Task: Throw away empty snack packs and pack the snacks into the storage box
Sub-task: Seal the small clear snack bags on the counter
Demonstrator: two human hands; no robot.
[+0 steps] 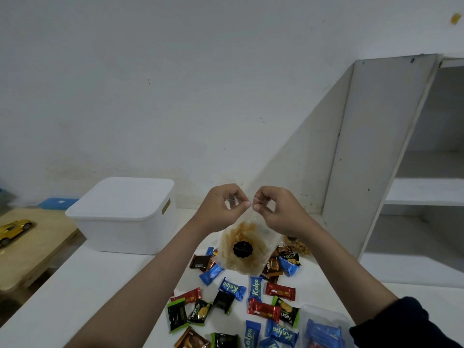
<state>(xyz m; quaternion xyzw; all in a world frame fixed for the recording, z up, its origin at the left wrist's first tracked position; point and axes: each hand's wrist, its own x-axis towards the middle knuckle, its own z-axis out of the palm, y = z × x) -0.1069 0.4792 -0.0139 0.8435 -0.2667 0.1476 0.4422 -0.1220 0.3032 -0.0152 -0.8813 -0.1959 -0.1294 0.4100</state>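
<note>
Both hands raised above the middle of the white table [105,280], pinching the top edge of a clear snack bag [247,249]. Left hand [222,205] in a tight grip on the left corner of the bag's mouth, thumb and forefinger closed on the plastic; right hand [275,207] likewise on the right corner. Bag hanging between them, filled with pale orange chips, a round black label on its front. Beneath and nearer, scattered wrapped snacks [256,288] in blue, red, black and brown (several marked Kalpa). Far left on the table, the white storage box [125,217] with its lid on. Near right, a clear pack [324,327] holding blue wrappers. Far left, a yellow toy car [13,231] on a wooden surface.
</note>
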